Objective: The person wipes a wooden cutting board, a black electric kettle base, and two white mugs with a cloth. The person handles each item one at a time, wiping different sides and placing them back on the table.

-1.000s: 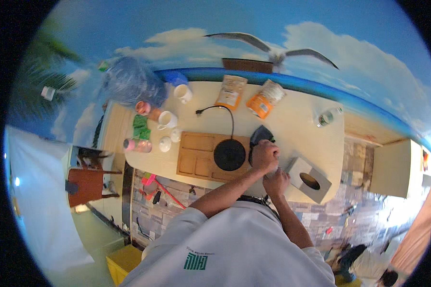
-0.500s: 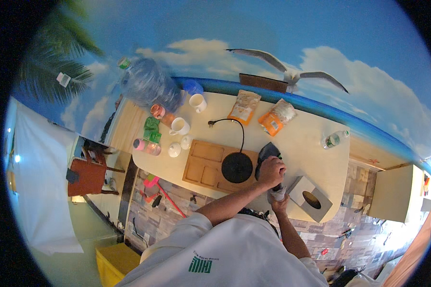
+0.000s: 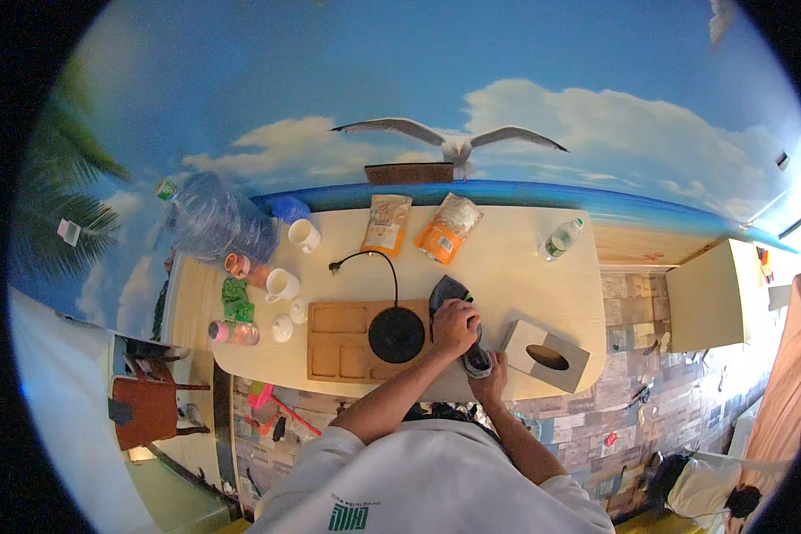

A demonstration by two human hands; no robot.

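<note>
Over the front edge of the table (image 3: 543, 285), both hands are closed on a dark grey, elongated thing with a pointed far end (image 3: 448, 292) and a lighter, ring-like near end. Its kind is unclear. My left hand (image 3: 455, 327) wraps round its middle from above, hiding much of it. My right hand (image 3: 489, 381) grips the near end from below, fingers partly hidden. Just to the left, a round black appliance base (image 3: 396, 335) with a cord and plug rests partly on a compartmented wooden tray (image 3: 329, 348). To the right is a grey tissue box (image 3: 546, 356).
Two orange-and-clear food pouches (image 3: 385, 227) lie at the back, with a clear bottle (image 3: 562, 239) farther right. White mugs (image 3: 303, 236), white lids (image 3: 282, 327), a pink-capped bottle (image 3: 234, 333) and a large water jug (image 3: 222, 222) crowd the left. A wall backs the table.
The whole view has turned and shifted, so the table sits more level and farther left. Both hands keep their hold on the dark thing; its ring-like near end shows more plainly.
</note>
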